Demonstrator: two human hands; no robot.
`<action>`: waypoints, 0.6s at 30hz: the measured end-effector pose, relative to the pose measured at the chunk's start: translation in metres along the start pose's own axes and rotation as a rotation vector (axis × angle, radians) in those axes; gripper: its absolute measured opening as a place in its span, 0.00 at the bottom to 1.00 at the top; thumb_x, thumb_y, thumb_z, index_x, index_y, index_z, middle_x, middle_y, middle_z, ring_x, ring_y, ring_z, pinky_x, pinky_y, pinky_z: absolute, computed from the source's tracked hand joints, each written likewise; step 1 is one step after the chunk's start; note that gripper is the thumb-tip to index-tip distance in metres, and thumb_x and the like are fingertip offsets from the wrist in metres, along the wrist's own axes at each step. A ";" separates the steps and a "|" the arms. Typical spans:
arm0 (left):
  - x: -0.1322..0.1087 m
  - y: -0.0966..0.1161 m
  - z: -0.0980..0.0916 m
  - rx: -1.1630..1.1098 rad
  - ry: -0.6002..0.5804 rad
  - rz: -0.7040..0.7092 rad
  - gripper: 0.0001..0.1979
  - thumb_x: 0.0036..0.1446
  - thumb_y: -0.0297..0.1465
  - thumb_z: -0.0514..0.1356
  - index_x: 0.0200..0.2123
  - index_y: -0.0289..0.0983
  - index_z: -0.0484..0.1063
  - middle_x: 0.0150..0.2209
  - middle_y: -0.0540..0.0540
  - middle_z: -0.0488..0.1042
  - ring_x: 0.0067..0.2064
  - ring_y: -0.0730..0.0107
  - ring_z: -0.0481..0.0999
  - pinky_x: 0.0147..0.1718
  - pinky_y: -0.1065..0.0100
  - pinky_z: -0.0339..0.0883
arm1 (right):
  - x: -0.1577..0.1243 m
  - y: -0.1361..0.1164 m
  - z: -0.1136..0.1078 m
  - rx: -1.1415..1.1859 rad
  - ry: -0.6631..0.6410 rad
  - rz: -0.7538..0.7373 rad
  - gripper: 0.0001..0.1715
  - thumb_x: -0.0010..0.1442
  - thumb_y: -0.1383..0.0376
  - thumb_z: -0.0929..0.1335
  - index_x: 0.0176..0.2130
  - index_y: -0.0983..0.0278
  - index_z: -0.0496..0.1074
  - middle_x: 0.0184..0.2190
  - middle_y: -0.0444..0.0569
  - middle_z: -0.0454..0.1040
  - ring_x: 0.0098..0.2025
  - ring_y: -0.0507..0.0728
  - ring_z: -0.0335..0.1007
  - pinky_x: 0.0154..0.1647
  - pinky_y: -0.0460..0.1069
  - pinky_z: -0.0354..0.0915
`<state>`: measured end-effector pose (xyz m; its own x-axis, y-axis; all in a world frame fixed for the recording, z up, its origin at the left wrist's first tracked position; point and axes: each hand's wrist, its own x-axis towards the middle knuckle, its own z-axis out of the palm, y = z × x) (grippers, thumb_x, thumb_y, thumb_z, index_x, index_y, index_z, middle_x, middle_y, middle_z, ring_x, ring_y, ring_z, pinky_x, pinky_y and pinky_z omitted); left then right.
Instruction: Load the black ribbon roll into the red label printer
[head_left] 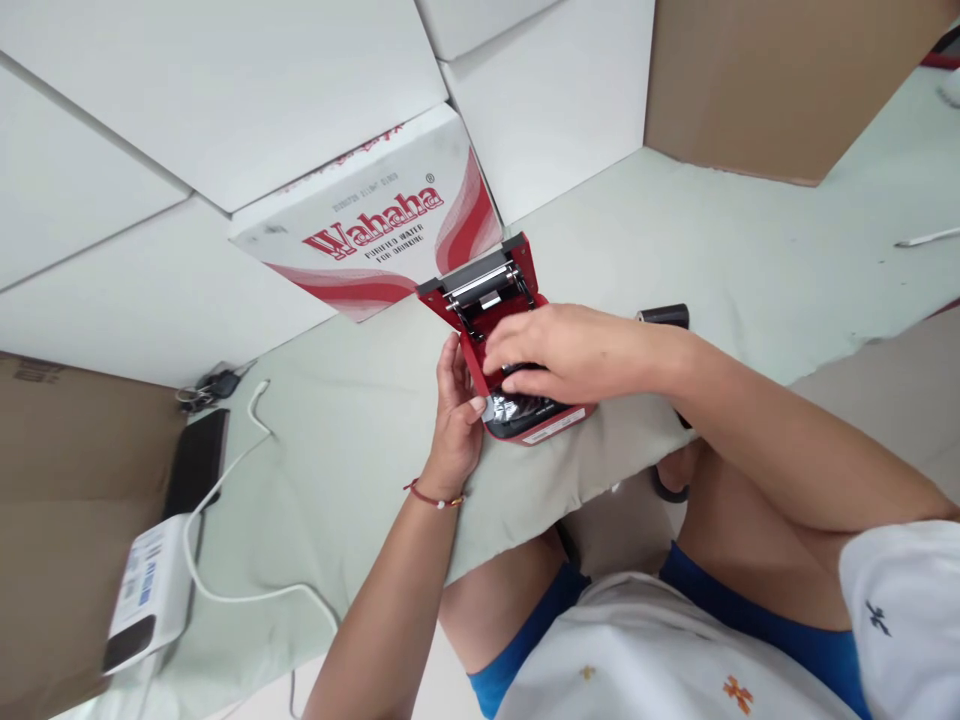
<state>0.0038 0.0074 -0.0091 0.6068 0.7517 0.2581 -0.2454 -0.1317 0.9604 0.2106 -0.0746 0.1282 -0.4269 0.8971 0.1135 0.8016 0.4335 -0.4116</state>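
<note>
A small red and black device, which looks like a portable label printer [555,428], lies on the cloth-covered table with its lid [480,275] raised. A metal roller shows on the inside of the lid. My left hand [456,420] grips the printer's left side, its thumb on the near corner by a shiny clear patch. Over the open compartment, my right hand [551,350] reaches in from the right. Its fingers are bent a little, with the thumb apart from them. Part of the compartment is hidden under that hand.
A Wahaha water carton [375,230] stands behind the printer, with white boxes [225,90] around it. Brown cartons [772,90] flank both sides. To the left are a white device [154,580], a cable [262,597], a dark phone-like slab [199,460] and keys [214,388]. A black cylinder [666,316] lies right.
</note>
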 end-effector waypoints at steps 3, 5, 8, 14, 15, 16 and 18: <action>0.000 0.001 -0.001 0.037 0.002 0.009 0.41 0.59 0.49 0.70 0.73 0.56 0.59 0.77 0.49 0.57 0.79 0.50 0.55 0.77 0.49 0.51 | -0.015 -0.019 0.006 -0.093 -0.012 -0.204 0.16 0.76 0.63 0.66 0.46 0.66 0.83 0.47 0.53 0.84 0.48 0.60 0.74 0.51 0.56 0.67; -0.001 0.001 -0.001 0.044 0.011 0.002 0.39 0.62 0.46 0.69 0.73 0.57 0.59 0.78 0.50 0.56 0.79 0.52 0.55 0.77 0.50 0.53 | -0.024 -0.030 0.020 -0.218 0.069 -0.232 0.15 0.76 0.62 0.66 0.44 0.67 0.82 0.46 0.54 0.83 0.48 0.62 0.72 0.47 0.58 0.67; -0.001 0.001 0.000 0.016 0.012 0.005 0.39 0.62 0.45 0.68 0.73 0.58 0.59 0.77 0.50 0.57 0.78 0.52 0.55 0.77 0.51 0.53 | -0.038 -0.033 0.052 -0.319 0.315 -0.230 0.13 0.74 0.71 0.65 0.47 0.69 0.80 0.50 0.55 0.83 0.48 0.61 0.72 0.46 0.57 0.69; -0.001 0.002 0.001 0.037 0.020 0.016 0.41 0.60 0.49 0.69 0.73 0.56 0.59 0.76 0.48 0.60 0.78 0.49 0.56 0.77 0.49 0.51 | -0.058 -0.024 0.097 -0.337 0.689 -0.248 0.16 0.74 0.71 0.65 0.57 0.70 0.77 0.57 0.53 0.82 0.56 0.60 0.72 0.60 0.57 0.68; -0.001 0.003 0.000 0.037 0.027 0.012 0.41 0.60 0.49 0.69 0.73 0.56 0.59 0.75 0.48 0.60 0.78 0.49 0.57 0.76 0.49 0.52 | -0.059 -0.024 0.100 -0.347 0.704 -0.243 0.16 0.74 0.71 0.66 0.57 0.69 0.77 0.57 0.53 0.82 0.55 0.59 0.72 0.60 0.56 0.68; -0.001 0.005 0.000 0.035 0.035 0.008 0.41 0.60 0.48 0.70 0.72 0.56 0.60 0.75 0.47 0.61 0.77 0.49 0.58 0.76 0.49 0.54 | -0.058 -0.024 0.101 -0.359 0.716 -0.237 0.16 0.74 0.71 0.66 0.57 0.69 0.77 0.56 0.52 0.83 0.55 0.59 0.72 0.60 0.56 0.67; -0.002 0.008 0.000 0.026 0.061 -0.009 0.40 0.58 0.46 0.71 0.71 0.56 0.61 0.74 0.46 0.62 0.76 0.49 0.60 0.75 0.48 0.56 | -0.057 -0.026 0.102 -0.382 0.752 -0.227 0.15 0.74 0.70 0.66 0.56 0.67 0.78 0.55 0.51 0.83 0.53 0.58 0.72 0.57 0.55 0.67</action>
<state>0.0008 0.0050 -0.0019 0.5618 0.7908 0.2430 -0.2197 -0.1406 0.9654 0.1716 -0.1451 0.0405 -0.3122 0.5452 0.7780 0.8734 0.4869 0.0093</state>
